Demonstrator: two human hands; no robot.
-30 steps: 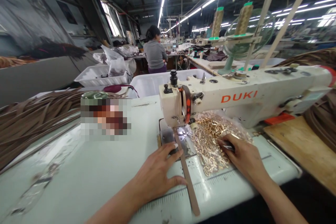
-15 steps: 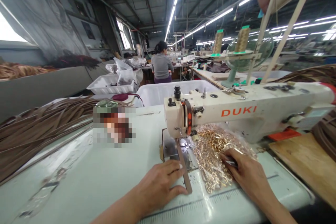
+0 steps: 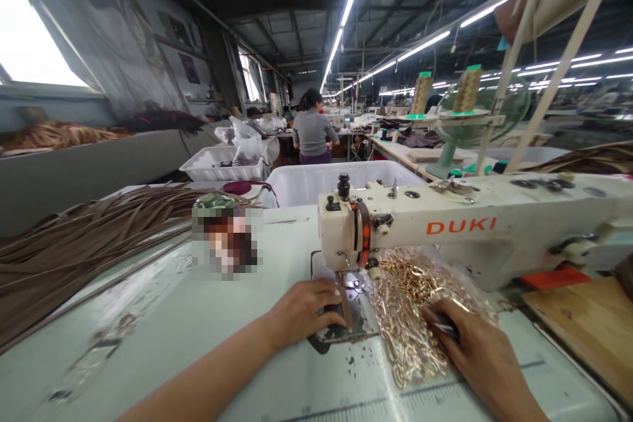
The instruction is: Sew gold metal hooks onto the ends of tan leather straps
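Note:
A brown strap [image 3: 348, 308] lies under the needle area of the white sewing machine [image 3: 405, 217], on its metal plate [image 3: 363, 320]. My left hand [image 3: 304, 310] has its fingertips and thumb pressed on the strap, close in front of the presser foot. My right hand [image 3: 472, 343] rests at the near right side of a clear plastic bag of gold metal hooks [image 3: 408, 323]. Its curled fingers hold a slim metal tool [image 3: 448, 326], mostly hidden, so its kind is unclear.
Long brown straps [image 3: 99, 231] are heaped at the left of the table, beside a blurred-out item [image 3: 230, 244]. Behind the machine stands a white bin [image 3: 336, 175]. A wooden board [image 3: 583, 310] lies at the right. Farther off, a person in grey [image 3: 316, 132] sits with their back turned.
My left hand has moved forward with the strap, whose near end is now closer to the needle. The right hand stays by the hooks. The view has shifted slightly.

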